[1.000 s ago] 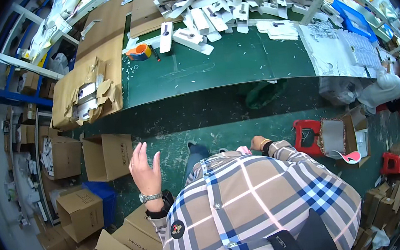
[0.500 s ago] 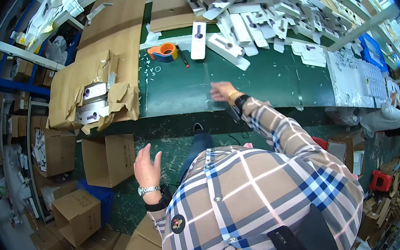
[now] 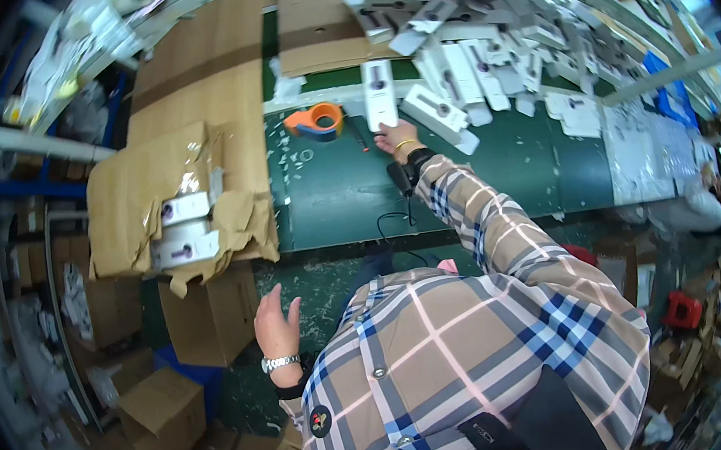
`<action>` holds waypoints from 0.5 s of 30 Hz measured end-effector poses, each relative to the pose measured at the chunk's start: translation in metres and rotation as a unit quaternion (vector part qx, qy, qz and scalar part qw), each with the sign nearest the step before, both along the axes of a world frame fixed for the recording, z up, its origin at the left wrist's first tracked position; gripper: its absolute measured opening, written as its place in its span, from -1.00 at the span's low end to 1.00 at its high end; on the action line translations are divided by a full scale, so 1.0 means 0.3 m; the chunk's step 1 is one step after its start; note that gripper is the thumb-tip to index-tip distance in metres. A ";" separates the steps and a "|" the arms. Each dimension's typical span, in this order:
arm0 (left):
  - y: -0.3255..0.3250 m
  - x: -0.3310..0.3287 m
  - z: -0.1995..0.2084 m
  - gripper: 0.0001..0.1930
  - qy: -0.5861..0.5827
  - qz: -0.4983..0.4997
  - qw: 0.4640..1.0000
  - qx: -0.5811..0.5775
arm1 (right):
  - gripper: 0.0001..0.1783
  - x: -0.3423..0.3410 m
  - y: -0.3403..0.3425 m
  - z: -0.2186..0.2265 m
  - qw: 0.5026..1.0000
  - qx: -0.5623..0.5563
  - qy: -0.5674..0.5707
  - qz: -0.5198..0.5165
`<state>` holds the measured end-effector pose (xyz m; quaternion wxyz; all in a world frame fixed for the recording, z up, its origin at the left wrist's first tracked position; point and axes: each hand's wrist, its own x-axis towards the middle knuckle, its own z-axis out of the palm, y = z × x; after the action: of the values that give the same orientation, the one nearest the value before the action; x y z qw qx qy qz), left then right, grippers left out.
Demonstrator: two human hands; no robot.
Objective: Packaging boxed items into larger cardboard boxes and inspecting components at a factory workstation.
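Note:
My right hand is at the near end of a slim white box that lies lengthwise on the green tabletop. Its fingers are closed at the box's end, partly covering that edge. Dark artwork shows on the box's upper face. Just left of it sits an orange and blue tape dispenser, with a dark pen between the two. To the right, another white box lies at a slant. My left hand hangs in front of the table edge, fingers apart, holding nothing.
A big heap of white boxes covers the table's far right. Left stands a torn brown carton with white boxes showing inside. Open cartons rest on the floor below. A black cable trails over the table's front edge.
My right hand has moved forward from over the table's front part to the white box's near end. The view has shifted, so the table appears lower. My left hand stays open.

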<state>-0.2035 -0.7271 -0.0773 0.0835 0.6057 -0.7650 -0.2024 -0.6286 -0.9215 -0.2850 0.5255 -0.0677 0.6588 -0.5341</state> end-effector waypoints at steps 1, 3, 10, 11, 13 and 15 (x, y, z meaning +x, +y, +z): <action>-0.026 -0.009 -0.003 -0.55 0.002 -0.008 1.000 0.001 | -0.75 0.004 0.027 0.038 0.999 -0.036 0.020 0.031; -0.080 -0.038 -0.010 -0.55 0.007 -0.029 1.000 0.002 | -0.79 0.013 0.115 0.162 0.991 -0.095 0.058 0.077; -0.231 -0.344 0.078 -0.44 0.089 -0.096 0.986 -0.099 | -0.84 -0.194 0.582 0.460 0.855 -0.197 0.438 0.196; -0.246 -0.415 0.104 -0.41 0.134 -0.101 0.972 -0.166 | -0.86 -0.234 0.650 0.488 0.785 -0.210 0.539 0.223; -0.270 -0.506 0.138 -0.35 0.152 -0.126 0.962 -0.188 | -0.86 -0.296 0.719 0.508 0.746 -0.238 0.576 0.234; -0.282 -0.590 0.147 -0.23 0.165 -0.133 0.952 -0.220 | -0.85 -0.357 0.771 0.531 0.710 -0.281 0.582 0.280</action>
<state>-0.3804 -0.8116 -0.0332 0.3120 0.4233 -0.8397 -0.1357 -0.7357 -0.6901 -0.1258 0.1198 -0.6910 0.6046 -0.3776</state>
